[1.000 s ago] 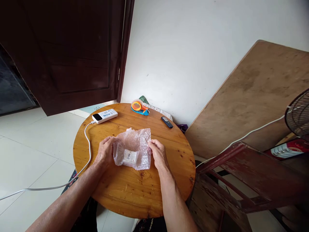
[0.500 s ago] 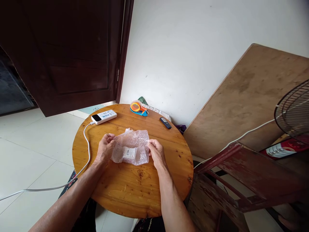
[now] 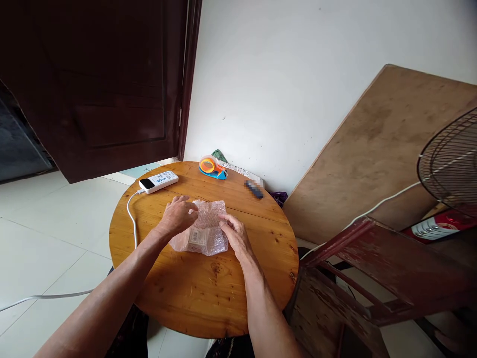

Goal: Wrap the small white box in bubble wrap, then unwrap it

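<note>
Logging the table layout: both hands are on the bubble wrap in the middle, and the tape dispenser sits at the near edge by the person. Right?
Not quite. In the head view the tape dispenser sits at the far edge, by the wall. Both hands, left hand and right hand, are on the bubble wrap.

Small item [image 3: 197, 236] inside the bubble wrap [image 3: 207, 229]: label print too small to read, outline softened by the film. Left hand [image 3: 179, 215] covers the wrap's upper left corner. Dark object [image 3: 254, 189] on the counter [image 3: 201, 293]: blurred, identity unclear. Fan [image 3: 450, 161] and white cable [image 3: 44, 297] are cut by the frame edges; counter's near rim hides behind the forearms.
</note>
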`<state>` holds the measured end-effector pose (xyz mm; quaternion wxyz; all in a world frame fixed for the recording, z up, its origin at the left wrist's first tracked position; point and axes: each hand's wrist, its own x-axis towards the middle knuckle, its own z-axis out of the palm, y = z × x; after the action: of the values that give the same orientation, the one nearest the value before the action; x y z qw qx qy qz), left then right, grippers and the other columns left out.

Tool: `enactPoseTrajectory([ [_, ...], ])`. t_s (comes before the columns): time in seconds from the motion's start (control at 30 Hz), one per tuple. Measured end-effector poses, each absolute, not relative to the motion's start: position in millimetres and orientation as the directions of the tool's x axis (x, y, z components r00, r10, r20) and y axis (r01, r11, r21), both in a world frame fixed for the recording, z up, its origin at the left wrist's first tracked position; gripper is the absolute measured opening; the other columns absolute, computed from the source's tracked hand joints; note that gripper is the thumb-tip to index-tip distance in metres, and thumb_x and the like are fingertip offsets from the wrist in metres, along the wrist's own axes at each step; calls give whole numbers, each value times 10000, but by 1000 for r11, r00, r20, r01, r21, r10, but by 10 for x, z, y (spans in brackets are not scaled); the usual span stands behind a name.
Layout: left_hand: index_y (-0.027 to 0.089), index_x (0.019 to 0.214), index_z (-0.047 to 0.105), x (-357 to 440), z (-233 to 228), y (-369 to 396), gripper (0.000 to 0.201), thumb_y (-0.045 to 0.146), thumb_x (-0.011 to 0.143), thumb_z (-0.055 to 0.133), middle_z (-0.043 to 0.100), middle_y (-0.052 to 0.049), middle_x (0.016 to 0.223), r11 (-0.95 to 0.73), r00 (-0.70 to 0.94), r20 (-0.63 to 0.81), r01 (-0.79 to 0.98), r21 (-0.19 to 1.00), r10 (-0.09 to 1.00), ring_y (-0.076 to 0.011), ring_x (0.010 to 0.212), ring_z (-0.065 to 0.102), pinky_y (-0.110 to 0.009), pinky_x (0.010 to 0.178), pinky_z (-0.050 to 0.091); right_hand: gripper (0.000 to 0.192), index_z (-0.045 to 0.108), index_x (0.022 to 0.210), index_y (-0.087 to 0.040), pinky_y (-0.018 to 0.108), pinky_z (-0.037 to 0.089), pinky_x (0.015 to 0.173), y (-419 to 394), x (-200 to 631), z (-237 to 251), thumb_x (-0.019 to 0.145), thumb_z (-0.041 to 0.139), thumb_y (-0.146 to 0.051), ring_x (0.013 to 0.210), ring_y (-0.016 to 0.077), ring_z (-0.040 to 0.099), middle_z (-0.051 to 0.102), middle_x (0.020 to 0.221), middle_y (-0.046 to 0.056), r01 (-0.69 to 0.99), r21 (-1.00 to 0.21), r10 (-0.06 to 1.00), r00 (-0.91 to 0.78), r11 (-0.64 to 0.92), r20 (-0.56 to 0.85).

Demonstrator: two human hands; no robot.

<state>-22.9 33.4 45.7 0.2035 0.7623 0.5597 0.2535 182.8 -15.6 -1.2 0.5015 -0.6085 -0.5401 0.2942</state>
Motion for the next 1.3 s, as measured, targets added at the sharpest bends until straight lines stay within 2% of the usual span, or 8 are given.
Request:
enactPoseTrajectory([
  [0.17, 175, 1126, 720, -224, 408, 503, 376, 192, 790, 551, 715, -162, 1175, -218, 190, 110, 770, 599, 976, -350, 1139, 629, -447, 987, 449, 295, 756, 943, -224, 350, 490, 797, -114, 1862, -98, 714, 635, -365, 856, 231, 653, 747, 940, 51, 326, -944, 933, 321, 54, 164],
  [0.37, 157, 1183, 677, -376, 358, 561, 395, 226, 827, 519, 709, -149, 1203, -142, 111, 89, 758, 637, 990, -298, 1107, 661, -337, 910, 490, 366, 748, 990, -193, 308, 481, 642, -112, 1910, -132, 733, 625, -423, 701, 204, 614, 688, 727, 13, 310, -950, 918, 369, 28, 148],
  [0.53, 164, 1298, 602, -410, 375, 341, 470, 261, 841, 549, 567, -150, 1412, -232, 95, 248, 751, 618, 964, -331, 1277, 529, -428, 1041, 424, 403, 737, 1069, -212, 346, 496, 774, -120, 1878, -91, 716, 642, -381, 824, 228, 633, 733, 909, 40, 347, -936, 918, 351, 54, 183],
  [0.67, 207, 1148, 690, -473, 390, 99, 343, 236, 856, 513, 693, -99, 1226, -401, 233, 344, 708, 581, 910, -303, 1169, 588, -441, 1009, 448, 369, 737, 1061, -235, 388, 461, 935, -117, 1861, -74, 733, 624, -361, 998, 259, 627, 730, 1110, 55, 422, -901, 910, 327, 102, 256],
  [0.87, 192, 1268, 628, -513, 419, -39, 476, 402, 845, 569, 749, -89, 1020, -436, 441, 176, 604, 667, 880, -241, 821, 672, -345, 805, 499, 353, 739, 1040, -230, 387, 473, 910, -100, 1884, -94, 759, 604, -394, 966, 256, 643, 743, 1049, 56, 417, -906, 914, 336, 72, 227],
  [1.07, 231, 866, 751, -597, 483, -219, 380, 500, 905, 486, 648, -44, 624, -492, 440, 235, 677, 548, 867, -199, 631, 599, -336, 742, 452, 348, 739, 1021, -216, 367, 504, 821, -88, 1908, -127, 773, 584, -404, 872, 239, 660, 754, 944, 51, 419, -906, 907, 358, 57, 222],
  [1.2, 256, 843, 732, -673, 526, -559, 262, 345, 917, 497, 699, -53, 766, -685, 682, 209, 562, 464, 701, -214, 763, 631, -355, 796, 449, 357, 740, 1034, -228, 369, 503, 823, -93, 1899, -118, 778, 590, -426, 894, 245, 659, 749, 986, 54, 454, -890, 902, 362, 50, 235],
  [1.3, 237, 731, 675, -695, 531, -791, 282, 200, 915, 464, 685, -51, 826, -769, 825, 84, 478, 425, 559, -209, 805, 629, -348, 766, 451, 335, 744, 1022, -240, 393, 480, 890, -91, 1886, -102, 765, 612, -410, 999, 272, 637, 737, 1079, 65, 514, -856, 896, 350, 62, 275],
])
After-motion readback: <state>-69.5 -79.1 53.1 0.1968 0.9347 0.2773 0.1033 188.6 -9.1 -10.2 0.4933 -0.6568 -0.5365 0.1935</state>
